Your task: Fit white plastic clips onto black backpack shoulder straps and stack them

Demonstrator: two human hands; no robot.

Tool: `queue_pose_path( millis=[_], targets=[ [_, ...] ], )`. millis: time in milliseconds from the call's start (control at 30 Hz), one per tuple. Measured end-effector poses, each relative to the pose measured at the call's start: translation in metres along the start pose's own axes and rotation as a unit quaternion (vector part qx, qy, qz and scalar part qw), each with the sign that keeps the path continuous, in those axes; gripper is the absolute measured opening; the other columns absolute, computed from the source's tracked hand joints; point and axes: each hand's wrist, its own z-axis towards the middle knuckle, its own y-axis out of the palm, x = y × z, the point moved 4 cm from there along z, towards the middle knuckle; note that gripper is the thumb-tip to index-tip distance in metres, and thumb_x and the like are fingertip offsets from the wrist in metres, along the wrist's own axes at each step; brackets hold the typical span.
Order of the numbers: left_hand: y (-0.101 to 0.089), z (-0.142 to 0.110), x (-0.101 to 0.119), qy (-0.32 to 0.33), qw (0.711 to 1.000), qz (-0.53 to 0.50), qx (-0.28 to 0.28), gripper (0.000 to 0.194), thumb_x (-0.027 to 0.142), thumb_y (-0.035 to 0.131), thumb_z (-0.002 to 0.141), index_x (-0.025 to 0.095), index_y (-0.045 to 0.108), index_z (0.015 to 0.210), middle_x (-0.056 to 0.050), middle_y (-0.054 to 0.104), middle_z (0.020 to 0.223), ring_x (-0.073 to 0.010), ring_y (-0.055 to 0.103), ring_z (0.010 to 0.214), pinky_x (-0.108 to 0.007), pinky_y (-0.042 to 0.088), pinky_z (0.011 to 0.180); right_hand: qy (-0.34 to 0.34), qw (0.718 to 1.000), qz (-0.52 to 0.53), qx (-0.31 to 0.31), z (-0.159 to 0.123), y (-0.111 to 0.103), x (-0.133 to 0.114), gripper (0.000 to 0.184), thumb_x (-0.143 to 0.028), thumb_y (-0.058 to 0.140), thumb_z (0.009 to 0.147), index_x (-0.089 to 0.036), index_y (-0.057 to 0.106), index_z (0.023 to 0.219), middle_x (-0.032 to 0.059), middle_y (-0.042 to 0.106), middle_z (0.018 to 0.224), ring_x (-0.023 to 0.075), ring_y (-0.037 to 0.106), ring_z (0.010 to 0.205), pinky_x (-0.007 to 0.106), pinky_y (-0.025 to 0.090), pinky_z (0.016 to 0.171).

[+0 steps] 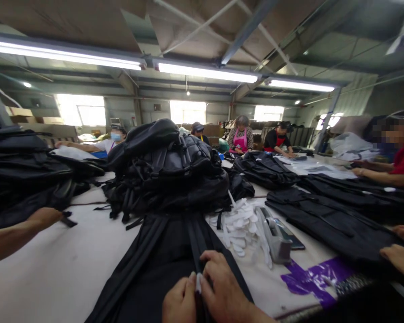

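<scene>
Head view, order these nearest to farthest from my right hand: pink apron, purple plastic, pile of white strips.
1. Pile of white strips: ahead and right of your right hand.
2. Purple plastic: farther off to the right.
3. Pink apron: far ahead, in the background.

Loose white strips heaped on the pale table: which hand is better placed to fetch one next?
Probably the right hand: nearer the loose white strips. The left hand lies farther off.
</scene>
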Motion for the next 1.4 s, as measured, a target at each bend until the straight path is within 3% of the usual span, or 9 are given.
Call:
queue_pose_path(
  millis=[167, 300, 433, 533, 800, 900, 1100, 1200, 1400],
  targets=[
    [0.009, -0.006, -0.005, -0.058, 0.992, -0.109, -0.031, 0.050, 0.064, 0.061, 0.074, 0.015, 0.063, 0.065, -0.003, 0.058, 0.063, -0.0168, 0.053, 0.063, -0.024, 0.042, 0.058, 0.127, 0.988, 0.073, -0.059, 0.004, -0.008, 0.002, 0.016, -0.012, 0.053, 0.079, -0.018, 0.053, 0.065, 0.0109, 0.057, 0.119, 0.0226, 0.053, 0.114, 0.038, 0.040, 0.099],
    [0.012, -0.007, -0.002, -0.103, 0.981, -0.153, -0.065, 0.048, 0.062, 0.067, 0.071, 0.014, 0.063, 0.068, -0.003, 0.060, 0.063, -0.0157, 0.054, 0.060, -0.025, 0.044, 0.057, 0.162, 0.978, 0.107, -0.077, 0.004, -0.009, 0.016, 0.016, -0.022, 0.056, 0.081, -0.018, 0.057, 0.066, 0.0102, 0.057, 0.120, 0.0225, 0.053, 0.116, 0.035, 0.039, 0.098],
    [0.013, -0.007, -0.004, -0.160, 0.962, -0.203, -0.091, 0.045, 0.058, 0.069, 0.072, 0.014, 0.060, 0.071, -0.002, 0.059, 0.062, -0.0137, 0.055, 0.056, -0.024, 0.043, 0.055, 0.198, 0.975, 0.080, -0.061, 0.000, -0.019, 0.031, 0.019, -0.033, 0.051, 0.088, -0.018, 0.059, 0.079, 0.0072, 0.063, 0.091, 0.0200, 0.060, 0.091, 0.033, 0.045, 0.083],
    [0.013, -0.009, -0.005, -0.204, 0.949, -0.221, -0.098, 0.046, 0.058, 0.071, 0.069, 0.014, 0.061, 0.075, -0.003, 0.063, 0.064, -0.0151, 0.059, 0.057, -0.027, 0.047, 0.058, 0.245, 0.961, 0.080, -0.103, -0.004, -0.022, 0.040, 0.022, -0.036, 0.051, 0.089, -0.017, 0.059, 0.093, 0.0001, 0.060, 0.069, 0.0158, 0.058, 0.066, 0.029, 0.044, 0.066],
    [0.017, -0.022, 0.005, -0.247, 0.927, -0.210, -0.186, 0.048, 0.055, 0.069, 0.075, 0.012, 0.065, 0.096, -0.009, 0.070, 0.082, -0.0173, 0.064, 0.064, -0.029, 0.052, 0.059, 0.256, 0.946, 0.096, -0.177, -0.003, -0.017, 0.041, 0.051, -0.036, 0.064, 0.081, -0.014, 0.053, 0.126, -0.0015, 0.063, 0.068, 0.0144, 0.059, 0.065, 0.026, 0.040, 0.061],
    [0.023, -0.019, 0.001, -0.253, 0.932, -0.192, -0.175, 0.045, 0.049, 0.074, 0.072, 0.011, 0.066, 0.096, -0.008, 0.070, 0.076, -0.0170, 0.064, 0.063, -0.027, 0.051, 0.056, 0.268, 0.938, 0.101, -0.194, 0.003, -0.016, 0.036, 0.061, -0.039, 0.069, 0.077, -0.012, 0.052, 0.130, -0.0024, 0.060, 0.064, 0.0137, 0.056, 0.062, 0.025, 0.039, 0.058],
    [0.042, -0.010, 0.013, -0.241, 0.909, -0.292, -0.175, 0.035, 0.037, 0.076, 0.073, 0.007, 0.067, 0.089, -0.011, 0.071, 0.078, -0.0185, 0.066, 0.067, -0.028, 0.053, 0.062, 0.400, 0.847, 0.296, -0.185, 0.011, -0.018, 0.032, 0.058, -0.035, 0.060, 0.085, -0.013, 0.040, 0.135, -0.0060, 0.053, 0.058, 0.0102, 0.049, 0.043, 0.021, 0.038, 0.040],
    [0.044, -0.008, 0.020, -0.258, 0.894, -0.320, -0.175, 0.031, 0.033, 0.076, 0.073, 0.006, 0.068, 0.087, -0.010, 0.071, 0.079, -0.0168, 0.065, 0.067, -0.026, 0.052, 0.065, 0.408, 0.824, 0.351, -0.178, 0.005, -0.027, 0.033, 0.043, -0.044, 0.050, 0.091, -0.015, 0.046, 0.123, -0.0023, 0.059, 0.065, 0.0099, 0.052, 0.042, 0.020, 0.039, 0.037],
    [0.045, -0.008, 0.021, -0.256, 0.910, -0.291, -0.146, 0.031, 0.036, 0.078, 0.070, 0.009, 0.065, 0.078, -0.005, 0.067, 0.067, -0.0130, 0.058, 0.057, -0.025, 0.048, 0.057, 0.306, 0.881, 0.265, -0.245, -0.018, -0.059, 0.023, 0.052, -0.065, 0.040, 0.089, -0.016, 0.056, 0.077, 0.0022, 0.063, 0.068, 0.0073, 0.052, 0.042, 0.017, 0.034, 0.036]
  ],
)
